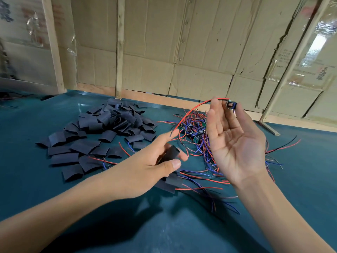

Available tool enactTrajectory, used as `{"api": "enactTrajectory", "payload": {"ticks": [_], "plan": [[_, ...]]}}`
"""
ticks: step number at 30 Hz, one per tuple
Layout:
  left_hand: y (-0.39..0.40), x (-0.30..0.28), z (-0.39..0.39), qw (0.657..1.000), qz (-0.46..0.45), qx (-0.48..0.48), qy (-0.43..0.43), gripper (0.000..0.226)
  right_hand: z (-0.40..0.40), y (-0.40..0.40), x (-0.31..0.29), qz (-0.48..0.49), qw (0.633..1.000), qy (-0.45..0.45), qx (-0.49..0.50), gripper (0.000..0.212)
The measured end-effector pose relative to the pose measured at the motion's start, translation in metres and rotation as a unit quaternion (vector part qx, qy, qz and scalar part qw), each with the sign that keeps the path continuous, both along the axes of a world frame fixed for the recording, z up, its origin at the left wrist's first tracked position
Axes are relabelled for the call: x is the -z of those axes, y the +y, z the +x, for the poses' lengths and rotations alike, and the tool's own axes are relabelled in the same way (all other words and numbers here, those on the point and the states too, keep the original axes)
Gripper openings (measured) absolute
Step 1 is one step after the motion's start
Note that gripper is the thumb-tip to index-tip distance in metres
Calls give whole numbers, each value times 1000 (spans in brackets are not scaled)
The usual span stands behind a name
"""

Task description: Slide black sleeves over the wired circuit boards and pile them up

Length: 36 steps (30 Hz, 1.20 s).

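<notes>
Head view: left hand [145, 168] pinches tubular black sleeve [170, 154], seemingly rubbery.

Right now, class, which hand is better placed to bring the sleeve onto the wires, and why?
The left hand. It already grips an opened black sleeve, and the red wire ends near its fingertips. The right hand is occupied pinching the circuit board aloft.

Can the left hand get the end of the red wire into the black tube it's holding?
Probably yes. The left hand holds the black sleeve with its open end showing, and the red wire hanging from the right hand ends right by its fingertips, with nothing between.
</notes>
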State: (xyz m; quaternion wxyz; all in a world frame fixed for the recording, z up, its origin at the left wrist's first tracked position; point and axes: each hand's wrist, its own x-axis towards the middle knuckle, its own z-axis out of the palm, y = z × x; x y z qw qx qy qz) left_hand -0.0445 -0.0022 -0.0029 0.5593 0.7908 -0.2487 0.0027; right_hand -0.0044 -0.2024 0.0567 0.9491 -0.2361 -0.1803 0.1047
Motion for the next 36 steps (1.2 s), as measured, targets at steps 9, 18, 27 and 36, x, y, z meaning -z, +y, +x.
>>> {"api": "enactTrajectory", "payload": {"ticks": [9, 18, 27, 36], "plan": [[-8, 2, -4, 995, -59, -68, -42, 76, -1, -3, -3, 18, 1000, -2, -6, 25], [-6, -3, -8, 994, -93, -27, -41, 73, -1, -2, -1, -9, 1000, 0, -4, 23], [-4, 0, -6, 995, -100, 1, -27, 74, 4, -2, 3, -132, 990, -45, 24, 28], [-5, -5, -8, 994, -81, -55, -40, 78, 4, 6, 20, -423, 857, -252, 153, 9]]}}
